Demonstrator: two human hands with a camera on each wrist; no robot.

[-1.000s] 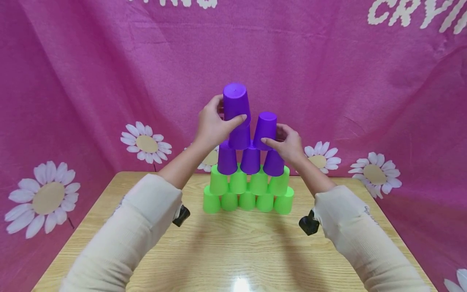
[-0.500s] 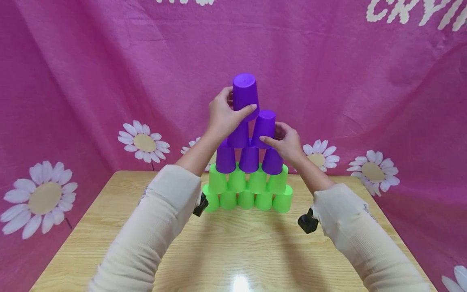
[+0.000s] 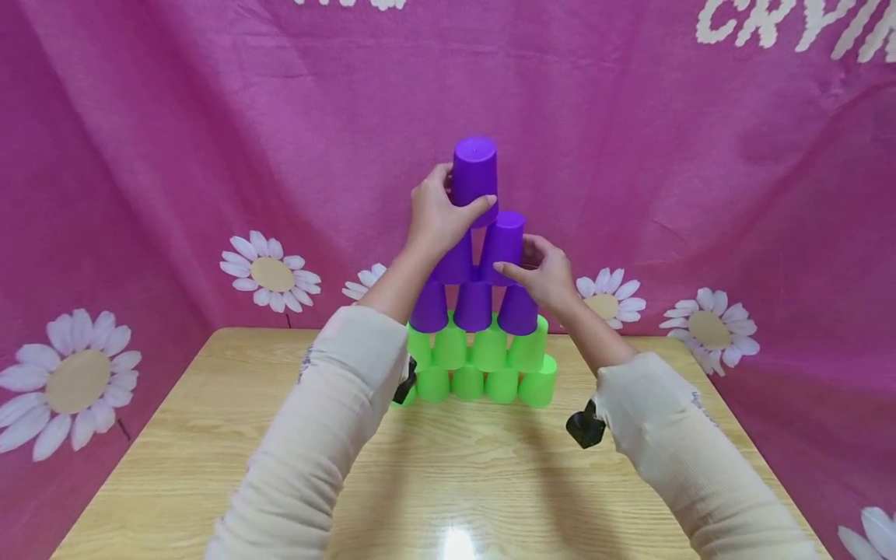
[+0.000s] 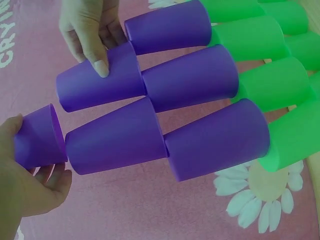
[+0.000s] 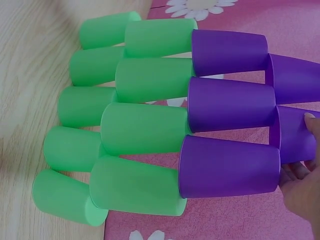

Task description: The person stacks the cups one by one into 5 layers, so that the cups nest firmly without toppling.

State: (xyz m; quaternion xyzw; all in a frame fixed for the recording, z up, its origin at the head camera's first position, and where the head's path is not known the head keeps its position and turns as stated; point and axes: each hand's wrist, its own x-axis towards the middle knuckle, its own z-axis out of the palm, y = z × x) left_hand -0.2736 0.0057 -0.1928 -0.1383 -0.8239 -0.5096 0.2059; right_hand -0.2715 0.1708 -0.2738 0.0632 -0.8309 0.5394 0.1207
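Note:
Inverted plastic cups stand stacked in a pyramid. My left hand [image 3: 439, 211] grips the topmost purple cup [image 3: 476, 175] by its side, thumb in front. In the left wrist view this cup's rim is right by the base of a purple cup [image 4: 115, 135] in the tier below. My right hand [image 3: 549, 272] holds the other purple cup [image 3: 505, 237] of that two-cup tier, thumb on its front. A tier of three purple cups [image 3: 473, 307] supports these. Two tiers of green cups [image 5: 145, 127] form the bottom, partly hidden by my left sleeve in the head view.
The pyramid stands on a wooden table [image 3: 462, 474] near its back edge. Behind hangs a pink cloth [image 3: 616, 140] with printed daisies and white lettering. A small black device [image 3: 586, 426] shows at my right cuff, another [image 3: 404, 383] at my left.
My left hand has carried its cup to the right and up, from over the left cup of the two-cup tier to above the middle. My right hand stays on its cup.

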